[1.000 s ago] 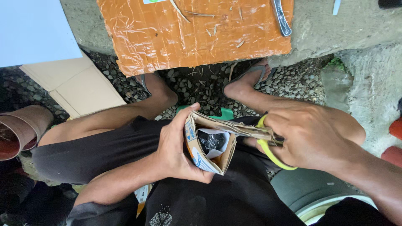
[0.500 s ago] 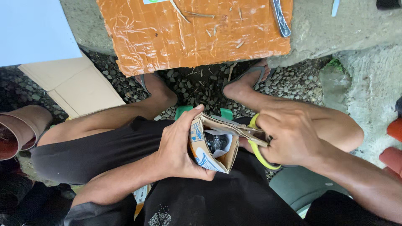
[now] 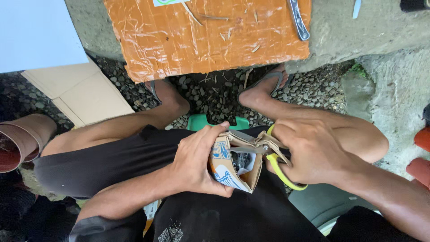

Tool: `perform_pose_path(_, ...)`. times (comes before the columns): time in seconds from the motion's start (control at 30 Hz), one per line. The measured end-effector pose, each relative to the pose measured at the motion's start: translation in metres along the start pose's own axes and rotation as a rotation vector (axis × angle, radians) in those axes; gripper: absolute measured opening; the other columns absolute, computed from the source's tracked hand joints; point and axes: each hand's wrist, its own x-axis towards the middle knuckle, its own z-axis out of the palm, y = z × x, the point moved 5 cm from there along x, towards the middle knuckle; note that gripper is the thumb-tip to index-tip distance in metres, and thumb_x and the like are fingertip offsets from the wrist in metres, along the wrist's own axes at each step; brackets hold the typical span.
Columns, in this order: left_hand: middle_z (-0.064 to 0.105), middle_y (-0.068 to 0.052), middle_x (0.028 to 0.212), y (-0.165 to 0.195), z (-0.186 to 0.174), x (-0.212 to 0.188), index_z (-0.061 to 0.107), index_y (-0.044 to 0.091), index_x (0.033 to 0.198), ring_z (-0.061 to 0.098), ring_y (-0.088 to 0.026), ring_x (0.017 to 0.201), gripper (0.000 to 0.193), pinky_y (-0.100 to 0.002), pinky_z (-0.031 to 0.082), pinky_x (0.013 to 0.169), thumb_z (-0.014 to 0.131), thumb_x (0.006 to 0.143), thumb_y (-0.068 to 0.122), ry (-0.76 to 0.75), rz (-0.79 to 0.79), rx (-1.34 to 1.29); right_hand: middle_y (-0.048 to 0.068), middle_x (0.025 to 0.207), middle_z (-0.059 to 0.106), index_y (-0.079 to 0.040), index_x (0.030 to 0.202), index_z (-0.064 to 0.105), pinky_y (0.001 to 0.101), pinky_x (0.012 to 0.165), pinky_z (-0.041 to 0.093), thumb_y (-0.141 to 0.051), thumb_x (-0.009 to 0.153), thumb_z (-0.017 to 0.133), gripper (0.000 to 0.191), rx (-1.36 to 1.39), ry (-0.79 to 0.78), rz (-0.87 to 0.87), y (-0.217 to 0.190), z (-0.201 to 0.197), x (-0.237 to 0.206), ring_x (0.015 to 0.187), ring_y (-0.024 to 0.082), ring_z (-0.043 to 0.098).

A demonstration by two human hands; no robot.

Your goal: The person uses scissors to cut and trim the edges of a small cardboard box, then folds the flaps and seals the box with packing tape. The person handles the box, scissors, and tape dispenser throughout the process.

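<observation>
My left hand [image 3: 195, 161] grips a small opened cardboard carton [image 3: 230, 172], printed blue and orange outside and plain brown inside, held over my lap. My right hand [image 3: 309, 150] is closed on yellow-handled scissors [image 3: 268, 150]. Their grey blades lie across the carton's upper edge, pointing left toward my left thumb. Something dark shows inside the carton's open mouth. I sit with both knees spread, in black shorts.
An orange tape-covered board [image 3: 210, 33] lies on a concrete slab ahead, with a folding tool [image 3: 299, 20] on its right edge. Gravel lies between my sandalled feet. Flat cardboard [image 3: 74, 89] rests left, a brown tube [image 3: 18, 141] far left, a green stool [image 3: 201, 122] under me.
The scissors and my right hand have shifted slightly left along the carton's top edge. The carton has turned a little in my left hand.
</observation>
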Motion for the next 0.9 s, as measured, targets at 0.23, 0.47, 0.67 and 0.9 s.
perform_pose_path(0.23, 0.06, -0.015, 0.098, -0.001, -0.001, 0.001, 0.042, -0.006, 0.139, 0.063, -0.03, 0.08, 0.099, -0.038, 0.053, 0.07, 0.089, 0.063, 0.037, 0.02, -0.002, -0.002, 0.011, 0.072, 0.067, -0.003, 0.076, 0.067, 0.0456, 0.058, 0.052, -0.022, 0.06, 0.085, 0.03, -0.063, 0.032, -0.041, 0.011, 0.011, -0.005, 0.065, 0.033, 0.068)
perform_pose_path(0.47, 0.062, -0.017, 0.106, 0.005, 0.002, 0.003, 0.044, -0.006, 0.134, 0.065, -0.03, 0.086, 0.093, -0.037, 0.057, 0.076, 0.09, 0.065, 0.037, 0.026, 0.078, -0.009, 0.012, 0.075, 0.07, -0.003, 0.081, 0.07, 0.0452, 0.066, 0.055, -0.021, 0.059, 0.084, 0.031, -0.087, 0.0, -0.072, 0.007, 0.007, 0.001, 0.071, 0.032, 0.071)
perform_pose_path(0.67, 0.062, -0.017, 0.107, 0.001, 0.003, 0.002, 0.046, -0.007, 0.131, 0.065, -0.03, 0.085, 0.091, -0.038, 0.056, 0.074, 0.09, 0.064, 0.038, 0.018, 0.075, -0.017, 0.014, 0.067, 0.07, -0.001, 0.076, 0.072, 0.0433, 0.063, 0.056, -0.016, 0.056, 0.084, 0.027, -0.095, 0.0, -0.062, 0.013, 0.015, 0.004, 0.065, 0.03, 0.071)
perform_pose_path(0.9, 0.063, -0.016, 0.105, -0.001, 0.004, 0.0, 0.048, -0.006, 0.131, 0.065, -0.029, 0.084, 0.091, -0.037, 0.056, 0.073, 0.09, 0.065, 0.04, -0.001, 0.055, -0.026, 0.014, 0.076, 0.074, -0.002, 0.087, 0.075, 0.0404, 0.07, 0.061, -0.009, 0.066, 0.083, 0.023, -0.065, 0.05, -0.144, 0.017, 0.014, 0.008, 0.07, 0.025, 0.074)
